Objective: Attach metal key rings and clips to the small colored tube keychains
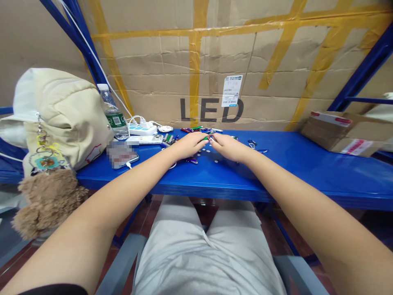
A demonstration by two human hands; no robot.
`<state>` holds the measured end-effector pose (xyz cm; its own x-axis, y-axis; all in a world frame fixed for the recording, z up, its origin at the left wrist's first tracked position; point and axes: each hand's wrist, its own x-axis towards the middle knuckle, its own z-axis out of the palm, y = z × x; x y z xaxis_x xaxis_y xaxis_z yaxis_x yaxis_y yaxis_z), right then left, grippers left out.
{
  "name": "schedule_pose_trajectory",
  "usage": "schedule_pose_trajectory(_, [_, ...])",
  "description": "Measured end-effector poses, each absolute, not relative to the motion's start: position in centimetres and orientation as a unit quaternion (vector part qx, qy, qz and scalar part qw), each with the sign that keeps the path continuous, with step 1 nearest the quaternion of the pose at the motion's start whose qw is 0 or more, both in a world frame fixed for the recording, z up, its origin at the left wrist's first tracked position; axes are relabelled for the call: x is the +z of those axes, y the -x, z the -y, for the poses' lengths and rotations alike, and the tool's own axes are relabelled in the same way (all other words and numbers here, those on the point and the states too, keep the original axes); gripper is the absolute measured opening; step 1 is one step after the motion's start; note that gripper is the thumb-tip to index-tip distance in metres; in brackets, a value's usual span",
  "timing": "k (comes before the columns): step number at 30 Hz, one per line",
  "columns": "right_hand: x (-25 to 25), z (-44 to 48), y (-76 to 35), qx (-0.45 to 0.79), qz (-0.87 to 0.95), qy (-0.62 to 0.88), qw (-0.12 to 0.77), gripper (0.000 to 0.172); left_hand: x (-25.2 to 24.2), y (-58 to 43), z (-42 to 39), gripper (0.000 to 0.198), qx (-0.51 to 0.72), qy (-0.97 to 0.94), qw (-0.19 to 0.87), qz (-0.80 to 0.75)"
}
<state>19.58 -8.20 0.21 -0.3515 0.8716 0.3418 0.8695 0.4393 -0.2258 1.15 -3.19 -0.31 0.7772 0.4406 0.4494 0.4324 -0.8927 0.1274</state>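
Both my hands meet over the middle of the blue table. The fingertips of my left hand (190, 145) are closed on a small green piece (206, 138). Right against it, my right hand (229, 147) pinches a small reddish ring-shaped piece (210, 136); whether the two pieces are joined is too small to tell. Behind the hands lies a heap of small coloured metallic tubes (196, 129), and a purple one (192, 161) rests below my left hand. Several small whitish discs (216, 161) are scattered under the hands. Dark clips (252, 143) and a blue clip (263, 151) lie beyond my right hand.
On the left stand a cream bag (70, 110) with a brown plush charm (52, 200), a water bottle (114, 116), a white power strip (143, 129) and phones (147, 140) with cables. A big cardboard box (172, 73) backs the table (294, 164); a smaller carton (344, 129) sits right.
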Motion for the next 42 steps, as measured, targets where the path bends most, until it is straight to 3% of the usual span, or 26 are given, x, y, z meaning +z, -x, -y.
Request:
schedule_pose_trajectory(10, [-0.08,8.03,-19.67,-0.001,0.820,0.539,0.193,0.021,-0.28,-0.94,3.09,0.033,0.276,-0.935,-0.018,-0.223])
schedule_pose_trajectory(28, [-0.40,7.71,-19.52,0.018,0.796,0.553,0.244,0.021,-0.73,-1.01,2.99,0.037,0.274,-0.933,-0.060,-0.226])
schedule_pose_trajectory(42, [0.11,8.24,-19.09,0.102,0.782,0.539,0.294,0.026,-0.96,-1.42,3.09,0.043,0.277,-0.926,-0.091,-0.241])
